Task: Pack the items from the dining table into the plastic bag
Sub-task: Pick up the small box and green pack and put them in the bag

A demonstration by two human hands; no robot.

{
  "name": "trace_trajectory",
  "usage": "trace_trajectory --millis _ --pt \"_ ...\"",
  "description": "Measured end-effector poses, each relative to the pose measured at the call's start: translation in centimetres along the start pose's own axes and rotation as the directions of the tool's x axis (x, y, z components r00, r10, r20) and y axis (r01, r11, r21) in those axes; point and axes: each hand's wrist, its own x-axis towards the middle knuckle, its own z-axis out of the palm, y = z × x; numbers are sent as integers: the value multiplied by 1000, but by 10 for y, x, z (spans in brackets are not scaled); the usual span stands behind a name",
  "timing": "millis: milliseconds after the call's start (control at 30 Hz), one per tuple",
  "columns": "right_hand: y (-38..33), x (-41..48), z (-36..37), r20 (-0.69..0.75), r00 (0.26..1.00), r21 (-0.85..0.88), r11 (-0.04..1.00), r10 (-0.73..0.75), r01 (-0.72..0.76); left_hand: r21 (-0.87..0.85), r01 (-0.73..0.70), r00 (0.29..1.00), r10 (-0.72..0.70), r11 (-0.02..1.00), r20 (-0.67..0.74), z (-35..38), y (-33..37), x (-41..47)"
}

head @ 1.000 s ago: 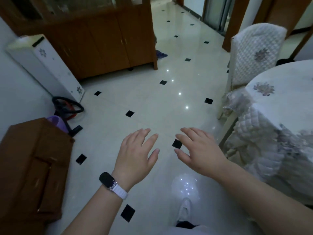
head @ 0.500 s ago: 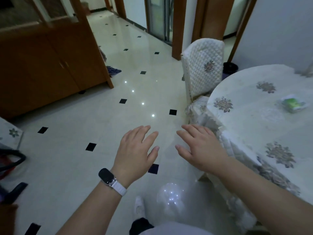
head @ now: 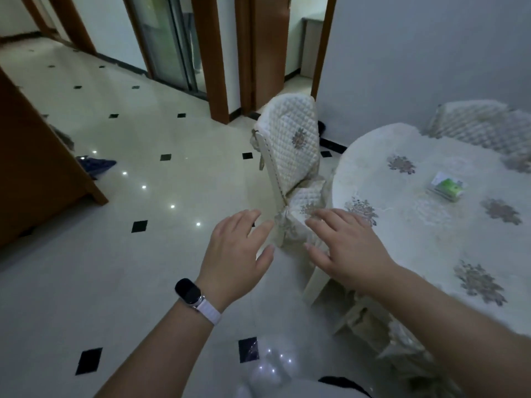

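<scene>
Head view shows left hand (head: 234,254) and right hand (head: 349,248) spread wide, holding nothing, near the dining table (head: 402,239) with a green packet (head: 446,187).

Quilted-cover chair (head: 293,150) stood just beside a round clothed table. Wooden cabinet (head: 34,168) at left. Pale tiled floor (head: 129,268) with black diamond insets; blue cloth (head: 96,165) near cabinet.

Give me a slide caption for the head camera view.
Both open hands, left and right, held out empty near a cloth-covered dining table bearing one green packet.
</scene>
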Motion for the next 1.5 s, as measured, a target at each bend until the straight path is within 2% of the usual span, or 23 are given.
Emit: trace_trajectory --millis 367,600,833,1133,1500 --pt "87 47 34 -3 944 -35 944 329 -329 -156 -190 972 208 969 112 87 -22 139" --pt "181 79 61 -6 863 51 863 504 -503 -183 -356 907 386 916 168 149 9 246" --pt "282 88 63 -50 812 28 813 582 -581 -212 -476 838 514 853 184 204 67 340" --pt "333 36 66 -117 596 79 606 794 -792 -343 -636 663 717 691 216 261 144 397" --pt "380 11 98 -30 330 104 332 943 -938 -443 -700 461 828 560 320 354 208 457"
